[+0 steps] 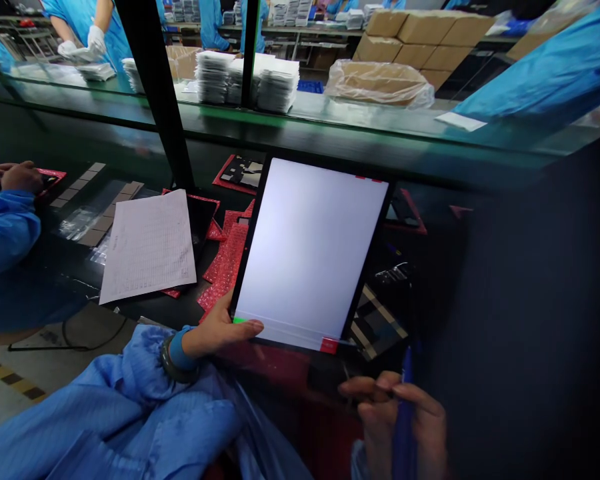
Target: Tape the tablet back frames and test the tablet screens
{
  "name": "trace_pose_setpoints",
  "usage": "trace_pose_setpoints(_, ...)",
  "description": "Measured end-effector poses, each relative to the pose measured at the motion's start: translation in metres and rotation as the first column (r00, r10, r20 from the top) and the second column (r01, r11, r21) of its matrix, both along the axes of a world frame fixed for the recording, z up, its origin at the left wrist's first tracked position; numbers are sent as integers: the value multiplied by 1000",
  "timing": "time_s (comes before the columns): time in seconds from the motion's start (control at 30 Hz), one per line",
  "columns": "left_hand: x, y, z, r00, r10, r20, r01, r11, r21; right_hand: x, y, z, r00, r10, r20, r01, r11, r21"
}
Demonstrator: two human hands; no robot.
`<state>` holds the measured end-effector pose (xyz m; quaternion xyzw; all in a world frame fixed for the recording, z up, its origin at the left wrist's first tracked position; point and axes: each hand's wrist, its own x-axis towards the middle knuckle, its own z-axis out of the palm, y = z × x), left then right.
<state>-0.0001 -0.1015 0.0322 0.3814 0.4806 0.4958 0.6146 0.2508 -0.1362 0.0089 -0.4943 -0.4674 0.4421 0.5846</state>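
Observation:
A tablet (310, 253) with a lit, nearly white screen is tilted up in front of me. Small red marks show at its top right, a red block at the bottom right, and a green patch at the bottom left. My left hand (215, 333) grips its lower left corner, the thumb lying on the front. Below the lower right corner, my right hand (405, 413) is closed around a blue pen (405, 400) that points upward. A thin, blurred item may be at its fingertips; I cannot make it out.
Left of the tablet, a printed sheet (150, 247) lies over red bubble-wrap pouches (227, 260). A co-worker's hands (20, 177) are at far left. Stacks of white packets (277, 83) stand behind the glass ledge (360, 133). A large dark shape (540, 300) fills the right side.

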Motion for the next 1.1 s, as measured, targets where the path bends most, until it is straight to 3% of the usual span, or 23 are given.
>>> trace_pose_setpoints(0.3,2,0,1,999,-28,34,29,1000,-9,-1,-2,-6,998,19,67,-20,1000,11)
trace_pose_setpoints(0.6,5,4,3,998,-15,-63,16,1000,15,-1,0,5,999,13,30,-15,997,72)
trace_pose_setpoints(1.1,13,7,7,997,-68,38,66,996,55,2,-2,17,1000,-22,-16,24,988,152)
